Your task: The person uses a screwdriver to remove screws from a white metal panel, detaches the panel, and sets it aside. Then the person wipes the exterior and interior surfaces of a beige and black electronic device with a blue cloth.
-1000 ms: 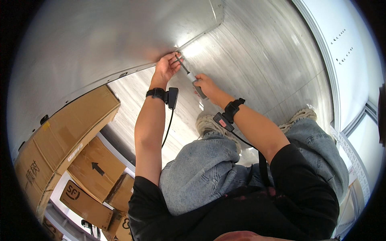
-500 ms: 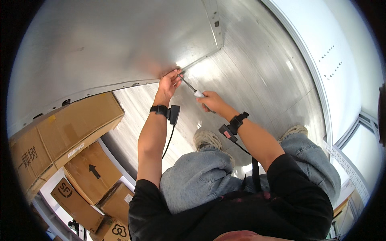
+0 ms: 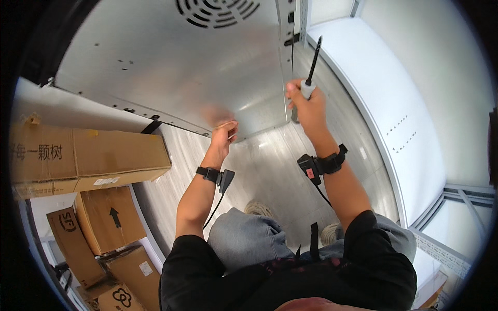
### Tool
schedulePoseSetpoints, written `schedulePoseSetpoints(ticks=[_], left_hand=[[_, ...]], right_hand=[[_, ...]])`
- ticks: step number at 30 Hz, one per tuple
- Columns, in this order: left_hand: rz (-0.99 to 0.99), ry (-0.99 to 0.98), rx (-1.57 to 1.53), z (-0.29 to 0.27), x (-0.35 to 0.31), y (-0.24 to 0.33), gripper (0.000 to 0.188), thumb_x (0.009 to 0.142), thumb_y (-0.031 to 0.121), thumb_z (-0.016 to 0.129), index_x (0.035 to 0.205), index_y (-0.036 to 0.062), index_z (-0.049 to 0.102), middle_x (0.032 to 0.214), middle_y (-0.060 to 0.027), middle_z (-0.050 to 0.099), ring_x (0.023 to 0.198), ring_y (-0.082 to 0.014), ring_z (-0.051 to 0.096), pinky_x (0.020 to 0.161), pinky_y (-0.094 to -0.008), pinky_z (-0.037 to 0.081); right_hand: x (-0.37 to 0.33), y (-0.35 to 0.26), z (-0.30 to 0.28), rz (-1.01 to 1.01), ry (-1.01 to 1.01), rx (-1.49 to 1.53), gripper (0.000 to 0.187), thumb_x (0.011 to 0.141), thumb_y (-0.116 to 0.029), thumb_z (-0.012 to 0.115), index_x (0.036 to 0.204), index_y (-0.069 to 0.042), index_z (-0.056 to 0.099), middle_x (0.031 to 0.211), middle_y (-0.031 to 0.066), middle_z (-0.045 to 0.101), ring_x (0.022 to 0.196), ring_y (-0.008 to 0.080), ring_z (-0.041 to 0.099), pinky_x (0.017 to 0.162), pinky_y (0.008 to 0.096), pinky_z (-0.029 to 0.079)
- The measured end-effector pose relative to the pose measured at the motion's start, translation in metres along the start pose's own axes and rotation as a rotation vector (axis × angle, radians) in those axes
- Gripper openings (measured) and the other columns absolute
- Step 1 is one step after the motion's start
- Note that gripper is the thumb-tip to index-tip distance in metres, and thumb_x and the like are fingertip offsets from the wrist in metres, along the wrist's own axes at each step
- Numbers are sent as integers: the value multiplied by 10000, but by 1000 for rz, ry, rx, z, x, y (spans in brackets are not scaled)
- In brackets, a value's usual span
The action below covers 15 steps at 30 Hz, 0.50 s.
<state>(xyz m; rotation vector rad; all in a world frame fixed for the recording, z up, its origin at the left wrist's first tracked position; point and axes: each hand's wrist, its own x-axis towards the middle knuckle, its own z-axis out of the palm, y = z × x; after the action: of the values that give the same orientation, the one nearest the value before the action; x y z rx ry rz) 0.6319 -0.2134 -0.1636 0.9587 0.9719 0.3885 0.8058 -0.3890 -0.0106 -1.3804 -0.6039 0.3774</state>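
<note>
A large silver metal panel (image 3: 171, 72) with rows of curved vent slots and small holes stands in front of me. At its lower edge, near the bottom right corner, my left hand (image 3: 223, 137) is closed with its fingertips together against the metal. Whatever lies between those fingers is too small or hidden to name. My right hand (image 3: 311, 111) is wrapped round the light grey handle of a screwdriver (image 3: 313, 67). Its dark shaft points up and away, with the tip apart from the panel, to the right of the panel's side edge.
Cardboard boxes (image 3: 122, 155) are stacked at the left, several of them on a lower shelf. A white wall panel (image 3: 363, 88) with small holes runs along the right side. Wood-look flooring (image 3: 270, 176) lies under my feet. Black wrist straps with cabled modules sit on both forearms.
My right hand has lifted the screwdriver away from the panel's lower edge, up and to the right. My left hand stays at the edge. The view has shifted, showing the vent slots.
</note>
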Motion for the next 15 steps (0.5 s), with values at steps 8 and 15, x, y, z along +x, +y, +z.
schedulePoseSetpoints(ticks=[8, 15], left_hand=[[-8, -87, -61, 8, -38, 51, 112, 878, 193, 610, 949, 111, 641, 900, 4, 624, 860, -138, 567, 761, -301, 449], [-44, -127, -61, 5, -50, 77, 72, 842, 204, 638, 870, 146, 669, 796, 46, 612, 733, -92, 552, 676, -271, 419]], right_hand=[[50, -111, 19, -487, 147, -65, 339, 873, -225, 658, 1130, -15, 588, 967, 60, 576, 864, 141, 554, 793, 297, 454], [66, -160, 39, -422, 121, -116, 359, 854, -258, 678, 1066, 18, 588, 955, 105, 612, 865, 196, 576, 802, 315, 454]])
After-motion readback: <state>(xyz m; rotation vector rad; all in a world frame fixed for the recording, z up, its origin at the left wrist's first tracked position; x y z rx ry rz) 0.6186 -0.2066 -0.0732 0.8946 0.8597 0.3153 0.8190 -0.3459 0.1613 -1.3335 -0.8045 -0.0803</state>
